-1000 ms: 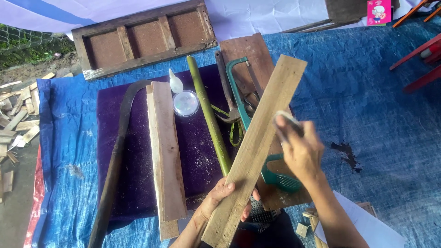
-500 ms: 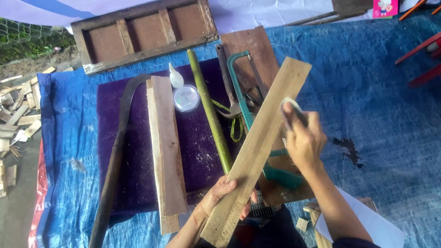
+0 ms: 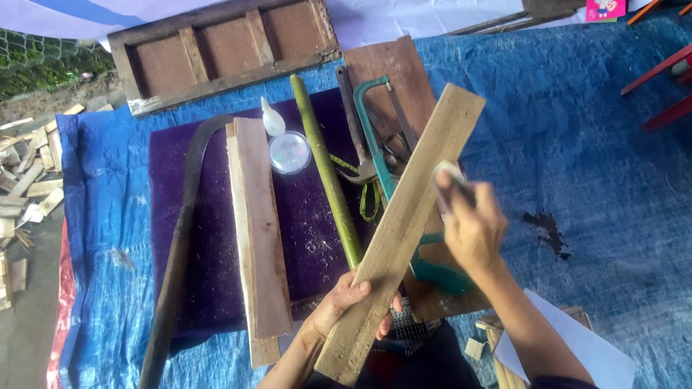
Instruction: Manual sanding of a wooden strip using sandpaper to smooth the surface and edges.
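Over blue tarp (image 3: 591, 144), hands grip rough plank (image 3: 411, 216), perhaps pale sandpaper (image 3: 448, 174).

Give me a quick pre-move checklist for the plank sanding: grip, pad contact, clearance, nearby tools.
1. Left hand grip on the plank near its lower end: ok, fingers wrapped over it.
2. Right hand pressing a small pale pad on the plank's upper face: ok, though blurred.
3. Plank's far end resting or raised: cannot tell.
4. Green-framed hacksaw lies directly under the plank: not ok, close to the stroke.
5. Green bamboo stick beside the plank: ok, apart from the hands.
6. Glue bottle and round lid lie clear of the plank: ok.
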